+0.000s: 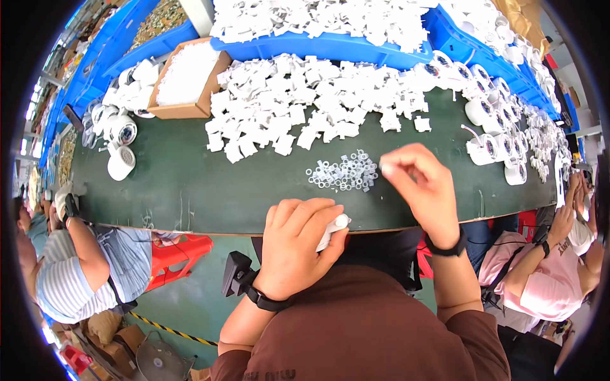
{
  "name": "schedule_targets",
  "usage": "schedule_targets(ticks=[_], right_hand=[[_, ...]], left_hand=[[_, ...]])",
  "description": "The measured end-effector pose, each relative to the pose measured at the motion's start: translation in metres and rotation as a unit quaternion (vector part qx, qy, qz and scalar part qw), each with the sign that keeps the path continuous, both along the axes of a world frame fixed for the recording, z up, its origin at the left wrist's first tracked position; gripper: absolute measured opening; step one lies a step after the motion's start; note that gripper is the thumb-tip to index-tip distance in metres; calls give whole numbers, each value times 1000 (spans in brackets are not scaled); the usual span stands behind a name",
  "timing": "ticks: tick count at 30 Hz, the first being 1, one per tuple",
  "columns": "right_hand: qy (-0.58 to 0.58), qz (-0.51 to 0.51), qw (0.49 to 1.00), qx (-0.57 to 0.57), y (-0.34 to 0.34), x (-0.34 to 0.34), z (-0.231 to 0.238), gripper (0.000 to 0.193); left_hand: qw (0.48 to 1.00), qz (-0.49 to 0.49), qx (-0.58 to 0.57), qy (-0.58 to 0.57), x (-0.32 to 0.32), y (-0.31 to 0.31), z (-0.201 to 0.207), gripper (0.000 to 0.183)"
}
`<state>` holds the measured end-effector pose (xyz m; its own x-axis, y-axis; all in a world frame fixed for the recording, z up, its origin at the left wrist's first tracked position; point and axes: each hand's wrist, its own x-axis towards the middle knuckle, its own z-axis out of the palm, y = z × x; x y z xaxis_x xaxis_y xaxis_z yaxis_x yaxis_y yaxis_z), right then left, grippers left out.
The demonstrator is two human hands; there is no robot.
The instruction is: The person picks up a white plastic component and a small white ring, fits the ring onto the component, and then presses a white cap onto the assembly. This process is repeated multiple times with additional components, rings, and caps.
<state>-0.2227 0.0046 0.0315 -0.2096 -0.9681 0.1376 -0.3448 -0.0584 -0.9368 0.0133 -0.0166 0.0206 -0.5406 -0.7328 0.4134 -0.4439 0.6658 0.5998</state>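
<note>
My left hand (297,238) is closed around a white plastic part (333,230) at the table's front edge. One rounded white end sticks out beside the thumb, and the fingers cover the rest. To its right, my right hand (422,190) is raised over the table with thumb and forefinger pinched together. A small pale bit shows at those fingertips, too small to name. Just left of them lies a loose pile of small translucent rings (343,173) on the dark green tabletop (222,197).
Beyond the rings spreads a heap of white plastic pieces (273,95), backed by a blue bin (318,47). A cardboard box (181,111) and white round lamp-like housings (121,160) stand left; more housings (486,147) crowd the right. People sit at both sides, near a red stool (181,260).
</note>
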Motion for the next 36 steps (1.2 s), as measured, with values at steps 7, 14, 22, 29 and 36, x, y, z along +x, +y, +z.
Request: schedule_targets(ticks=[7, 14, 22, 29, 36], right_hand=[[-103, 147, 981, 67, 35, 38, 3, 16], [-325, 124, 928, 129, 33, 48, -1, 17], [-328, 128, 923, 157, 31, 57, -8, 15], [-327, 93, 932, 123, 34, 65, -3, 17], [-315, 108, 935, 122, 33, 64, -3, 18]], left_hand=[[1000, -8, 3, -3, 1, -1, 0, 36], [1000, -13, -8, 20, 2, 0, -9, 38], [999, -1, -40, 32, -3, 3, -12, 42], [993, 34, -72, 87, 0, 5, -23, 42], [993, 33, -47, 108, 3, 4, -22, 36]])
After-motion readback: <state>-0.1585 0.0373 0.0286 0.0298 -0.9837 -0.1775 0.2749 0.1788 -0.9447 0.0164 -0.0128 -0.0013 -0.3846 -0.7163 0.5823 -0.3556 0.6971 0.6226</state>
